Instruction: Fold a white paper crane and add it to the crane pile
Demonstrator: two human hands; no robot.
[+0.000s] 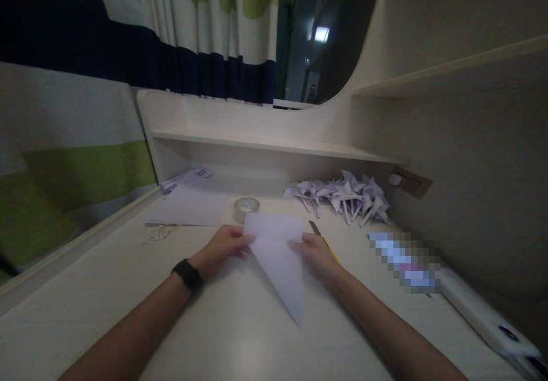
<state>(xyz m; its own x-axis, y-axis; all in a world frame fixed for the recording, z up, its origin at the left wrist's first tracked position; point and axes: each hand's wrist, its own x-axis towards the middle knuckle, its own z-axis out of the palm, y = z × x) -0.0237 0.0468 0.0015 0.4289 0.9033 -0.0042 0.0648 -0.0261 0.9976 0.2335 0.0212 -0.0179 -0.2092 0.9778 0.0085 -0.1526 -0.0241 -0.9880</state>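
Note:
A white sheet of paper [280,258], folded to a long triangle with its tip pointing toward me, lies on the pale desk [128,289]. My left hand [225,247] pinches the sheet's upper left edge; a black band sits on that wrist. My right hand [314,252] presses and grips the sheet's upper right edge with curled fingers. Both hands rest on the desk on either side of the paper.
A roll of clear tape [246,207] stands just behind the paper. A stack of white sheets [190,204] lies at the back left. A heap of folded paper pieces [342,195] sits at the back right, a yellow-handled cutter [321,235] by my right hand, a white device [483,315] along the right wall.

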